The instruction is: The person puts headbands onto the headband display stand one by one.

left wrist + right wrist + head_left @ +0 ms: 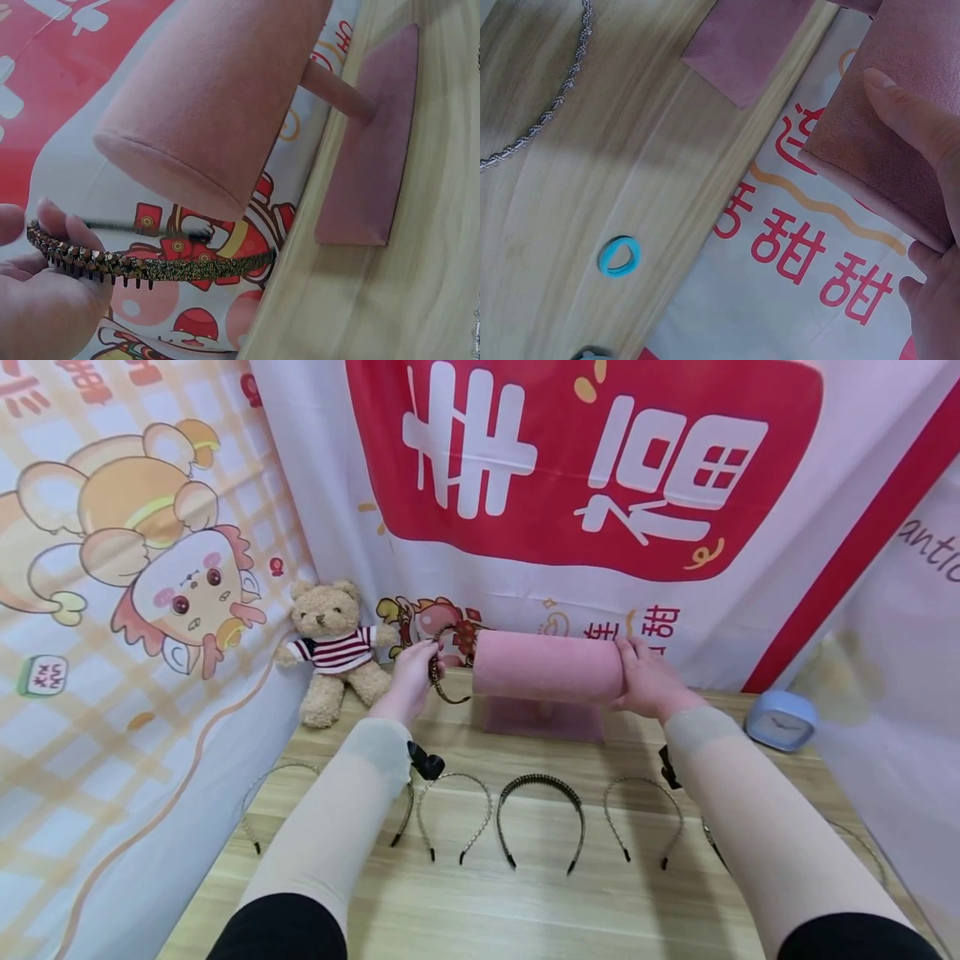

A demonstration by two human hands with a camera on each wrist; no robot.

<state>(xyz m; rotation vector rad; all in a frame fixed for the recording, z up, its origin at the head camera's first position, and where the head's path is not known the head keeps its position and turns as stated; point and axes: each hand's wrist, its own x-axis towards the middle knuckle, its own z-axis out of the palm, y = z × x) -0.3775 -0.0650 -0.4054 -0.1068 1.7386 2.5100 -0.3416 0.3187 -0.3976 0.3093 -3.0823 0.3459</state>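
Observation:
My left hand (415,678) pinches a dark, beaded headband (180,268) between thumb and fingers. Small comb teeth line the band's inner edge, and its open ends point toward the left end of a pink velvet roll stand (547,667). At the other end of that roll, my right hand (651,681) grips it, the thumb (896,105) lying along the velvet and other fingers at the end face. A post joins the roll to its flat pink base (367,150). The headband is beside the roll, not around it.
Several headbands lie in a row nearer me, including a dark ridged one (542,779) and a pale twisted one (643,781); my forearms hide parts of others. A teddy bear (330,652) sits back left, a blue clock (782,721) right. A turquoise ring (636,255) lies on the table.

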